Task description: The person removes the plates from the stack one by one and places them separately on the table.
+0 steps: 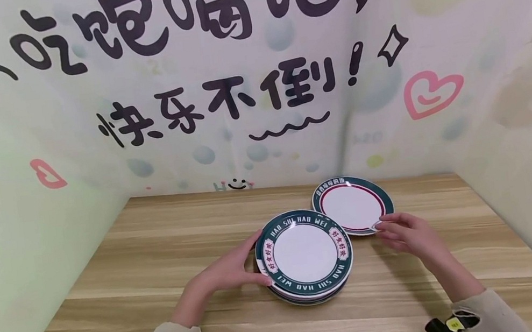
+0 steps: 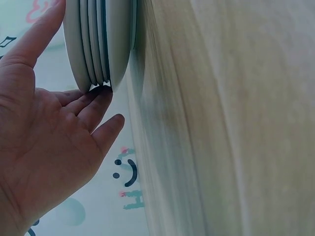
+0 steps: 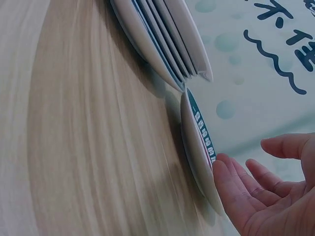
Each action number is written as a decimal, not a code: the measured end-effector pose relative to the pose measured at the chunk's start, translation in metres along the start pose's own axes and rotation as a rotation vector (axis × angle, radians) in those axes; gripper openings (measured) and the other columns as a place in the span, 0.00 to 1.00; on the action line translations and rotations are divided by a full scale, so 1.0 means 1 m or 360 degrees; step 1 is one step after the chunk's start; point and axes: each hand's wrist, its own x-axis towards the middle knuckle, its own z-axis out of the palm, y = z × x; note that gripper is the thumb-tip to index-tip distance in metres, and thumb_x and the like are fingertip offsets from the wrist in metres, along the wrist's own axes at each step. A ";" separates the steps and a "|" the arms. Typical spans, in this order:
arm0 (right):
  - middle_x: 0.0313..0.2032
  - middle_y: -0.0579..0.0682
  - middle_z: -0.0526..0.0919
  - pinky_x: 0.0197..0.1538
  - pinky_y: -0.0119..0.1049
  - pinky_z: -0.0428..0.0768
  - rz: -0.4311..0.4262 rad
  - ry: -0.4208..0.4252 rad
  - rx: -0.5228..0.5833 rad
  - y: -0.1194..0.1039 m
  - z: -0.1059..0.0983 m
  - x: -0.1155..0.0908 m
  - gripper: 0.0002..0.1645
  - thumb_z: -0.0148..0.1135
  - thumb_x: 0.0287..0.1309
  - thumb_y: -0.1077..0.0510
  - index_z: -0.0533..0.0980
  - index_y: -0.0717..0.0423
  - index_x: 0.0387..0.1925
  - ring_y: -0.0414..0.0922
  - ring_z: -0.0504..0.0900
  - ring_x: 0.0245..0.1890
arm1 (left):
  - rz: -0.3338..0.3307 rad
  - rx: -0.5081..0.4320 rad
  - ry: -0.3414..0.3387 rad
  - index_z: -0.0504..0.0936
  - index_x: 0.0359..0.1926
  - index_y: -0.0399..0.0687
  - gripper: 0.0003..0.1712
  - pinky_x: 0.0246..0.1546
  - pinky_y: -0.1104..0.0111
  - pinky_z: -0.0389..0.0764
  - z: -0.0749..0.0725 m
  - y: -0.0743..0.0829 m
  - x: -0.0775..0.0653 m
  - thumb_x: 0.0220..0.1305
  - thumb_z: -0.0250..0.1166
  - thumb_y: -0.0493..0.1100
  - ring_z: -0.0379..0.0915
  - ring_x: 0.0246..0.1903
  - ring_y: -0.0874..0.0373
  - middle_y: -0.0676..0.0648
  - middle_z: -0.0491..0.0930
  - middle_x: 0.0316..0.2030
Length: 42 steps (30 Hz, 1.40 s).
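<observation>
A stack of several white plates (image 1: 305, 252) with dark green patterned rims stands on the table in front of me. My left hand (image 1: 232, 267) holds the stack's left side, its thumb at the near rim and its fingers farther back. In the left wrist view, fingertips (image 2: 101, 101) meet the plate edges (image 2: 93, 44). Behind and to the right lies a single plate (image 1: 352, 208) with a green rim and a red ring. At its right edge is my right hand (image 1: 409, 235). In the right wrist view, the fingers overlap this plate's rim (image 3: 197, 147) while the thumb stands apart.
The wood-grain table (image 1: 158, 253) reaches back to a printed wall (image 1: 226, 159) with large black characters. Pale side walls (image 1: 34, 228) close in left and right. The stack's right back edge overlaps the single plate in the head view.
</observation>
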 end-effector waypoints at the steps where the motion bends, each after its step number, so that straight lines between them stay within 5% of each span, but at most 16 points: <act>1: 0.52 0.54 0.86 0.51 0.32 0.86 -0.0010 0.0002 -0.0012 -0.001 0.001 0.000 0.35 0.55 0.72 0.50 0.61 0.70 0.68 0.35 0.87 0.44 | -0.0001 -0.0001 0.0001 0.45 0.80 0.51 0.68 0.76 0.46 0.58 0.000 0.000 0.000 0.49 0.75 0.65 0.49 0.77 0.42 0.43 0.50 0.79; 8: 0.61 0.66 0.78 0.52 0.33 0.86 -0.0049 0.0029 -0.0130 -0.006 0.013 0.001 0.33 0.53 0.73 0.49 0.63 0.68 0.67 0.42 0.86 0.50 | 0.0013 -0.0004 0.0006 0.45 0.80 0.49 0.68 0.75 0.45 0.59 0.000 0.000 -0.001 0.49 0.75 0.64 0.49 0.77 0.41 0.41 0.50 0.79; 42: 0.55 0.64 0.81 0.51 0.37 0.86 -0.0092 -0.0023 0.0004 -0.007 0.041 0.003 0.29 0.58 0.70 0.56 0.67 0.72 0.63 0.41 0.87 0.47 | -0.0028 -0.0001 0.0012 0.45 0.80 0.53 0.68 0.75 0.46 0.60 0.001 0.000 -0.001 0.48 0.75 0.66 0.50 0.77 0.42 0.44 0.50 0.79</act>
